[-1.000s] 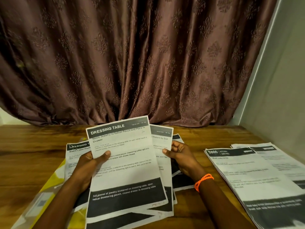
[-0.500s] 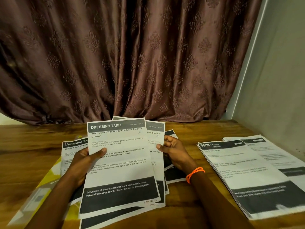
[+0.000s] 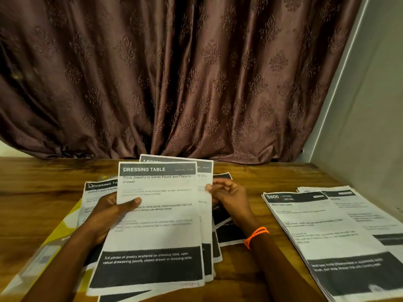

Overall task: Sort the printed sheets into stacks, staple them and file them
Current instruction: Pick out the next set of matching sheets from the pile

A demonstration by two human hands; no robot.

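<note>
Nearest, at six o'clock: a fan of printed sheets (image 3: 157,225) held up for sorting.
Left hand (image 3: 109,214) pinches the top page; right hand (image 3: 231,198), fingers loosely curled, touches the fan's edge. Sorted stacks (image 3: 327,236) lie at three o'clock. Loose grip could let pages slide and mix piles.

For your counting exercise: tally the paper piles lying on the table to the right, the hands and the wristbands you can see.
Paper piles on the right: 2, the front pile and the rear pile
Hands: 2, left hand, right hand
Orange wristbands: 1
Total: 5
</note>
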